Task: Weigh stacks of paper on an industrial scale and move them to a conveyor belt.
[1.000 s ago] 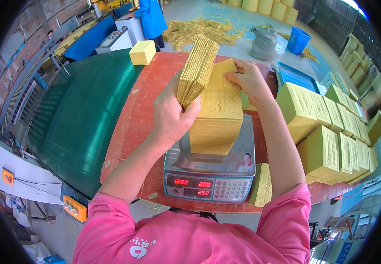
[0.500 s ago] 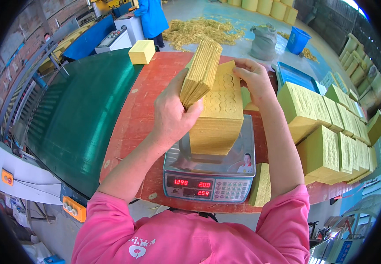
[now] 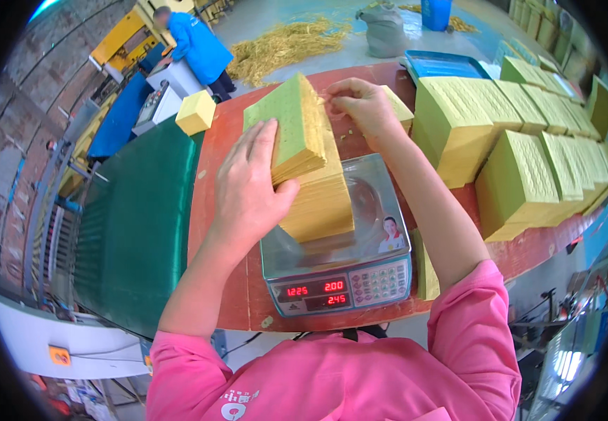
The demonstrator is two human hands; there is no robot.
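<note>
My left hand (image 3: 248,186) is closed round a thick bundle of yellow paper sheets (image 3: 286,126). That bundle leans over a taller stack of yellow paper (image 3: 318,207), hiding most of its top. The stack stands on the metal pan of a digital scale (image 3: 377,179) with lit red digits. Beyond the scale's far side, my right hand (image 3: 367,109) is raised beside the bundle's far edge. Its thumb and forefinger are pinched together, and what lies between them is too small to make out.
Many yellow paper stacks (image 3: 451,126) stand in rows at the right of the red table (image 3: 241,302). A yellow block (image 3: 196,113) sits by the green conveyor belt (image 3: 135,238) at left. Farther off are a blue tray (image 3: 444,64), a grey sack (image 3: 384,31) and a person in blue (image 3: 198,49).
The held bundle has tipped so its broad face shows. My right hand has come off the stack's top sheet and sits past its far edge. The stack has shifted left on the pan.
</note>
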